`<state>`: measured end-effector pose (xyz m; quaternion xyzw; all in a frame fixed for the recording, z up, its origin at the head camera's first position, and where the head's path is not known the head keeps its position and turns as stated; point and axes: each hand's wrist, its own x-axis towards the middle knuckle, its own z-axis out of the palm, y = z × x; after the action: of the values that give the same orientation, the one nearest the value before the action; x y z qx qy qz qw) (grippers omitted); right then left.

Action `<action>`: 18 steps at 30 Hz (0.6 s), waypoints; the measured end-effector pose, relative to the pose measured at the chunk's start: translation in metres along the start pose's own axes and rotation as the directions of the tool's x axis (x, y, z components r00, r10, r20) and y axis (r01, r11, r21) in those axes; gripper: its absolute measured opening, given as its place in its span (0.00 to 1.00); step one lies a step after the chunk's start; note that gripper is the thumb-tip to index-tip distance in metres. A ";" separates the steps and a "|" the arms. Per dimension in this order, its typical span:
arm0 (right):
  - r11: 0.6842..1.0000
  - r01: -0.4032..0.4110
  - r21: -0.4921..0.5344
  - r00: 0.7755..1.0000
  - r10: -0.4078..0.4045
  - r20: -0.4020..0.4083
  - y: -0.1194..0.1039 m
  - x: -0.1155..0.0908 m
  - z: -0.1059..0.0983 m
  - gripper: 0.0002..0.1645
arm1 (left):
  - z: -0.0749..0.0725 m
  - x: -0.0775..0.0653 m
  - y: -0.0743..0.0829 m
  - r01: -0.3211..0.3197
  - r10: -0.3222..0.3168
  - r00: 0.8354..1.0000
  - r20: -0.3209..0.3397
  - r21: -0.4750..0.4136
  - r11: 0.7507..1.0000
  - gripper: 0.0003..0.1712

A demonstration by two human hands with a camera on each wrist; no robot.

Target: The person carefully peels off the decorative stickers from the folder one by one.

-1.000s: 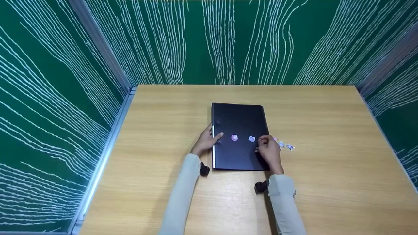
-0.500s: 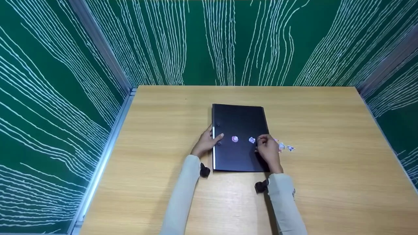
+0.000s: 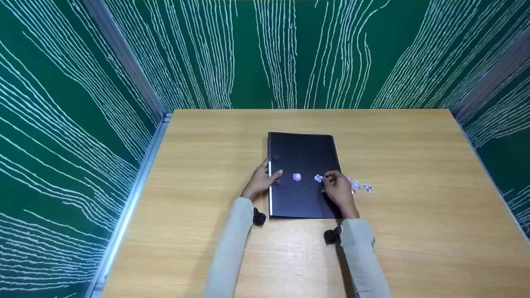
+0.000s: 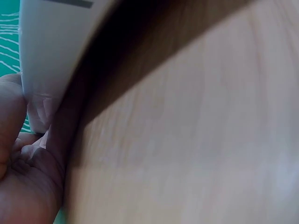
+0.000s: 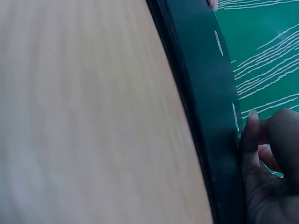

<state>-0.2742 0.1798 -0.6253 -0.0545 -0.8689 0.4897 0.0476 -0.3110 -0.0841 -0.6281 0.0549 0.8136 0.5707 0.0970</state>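
Note:
A black folder (image 3: 300, 198) lies on the wooden table, with a white strip along its left spine. My left hand (image 3: 261, 180) grips that spine, thumb laid on the cover. The left wrist view shows the hand (image 4: 32, 182) against the pale spine (image 4: 56, 51). On the cover are a round pinkish sticker (image 3: 297, 177) and a pale purple sticker (image 3: 318, 178). Curled fingers of my right hand (image 3: 340, 190) meet the purple one's right edge; I cannot tell whether they pinch it. The right wrist view has the right hand (image 5: 273, 172) bent over the folder (image 5: 201, 88), its stickers nearly edge-on.
Several small colourful stickers (image 3: 357, 185) lie on the wooden table (image 3: 414, 157) just right of the folder, partly behind my right hand. Green walls (image 3: 244, 49) with white wavy lines enclose the table at the back and sides. A small dark device sits at each wrist.
My right hand's fingertips have shifted slightly left, from beside the purple sticker to its right edge. The left hand keeps its grip on the spine, and the folder stays in place.

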 end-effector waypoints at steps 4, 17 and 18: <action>1.000 -0.005 -0.016 1.000 0.005 0.000 0.000 0.000 0.000 0.10 | 0.000 0.000 -0.001 -0.001 0.001 1.000 0.001 -0.001 1.000 0.44; 0.999 -0.022 -0.039 1.000 0.022 0.005 0.002 0.002 0.000 0.09 | 0.000 -0.002 0.000 0.023 -0.023 1.000 0.013 -0.002 1.000 0.45; 0.999 -0.028 -0.036 1.000 0.028 0.006 0.002 0.001 0.001 0.09 | 0.000 -0.002 0.000 0.023 -0.023 1.000 0.011 0.003 1.000 0.45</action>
<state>-0.2757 0.1804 -0.6270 -0.0658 -0.8768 0.4749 0.0369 -0.3093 -0.0847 -0.6283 0.0487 0.8144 0.5680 0.1082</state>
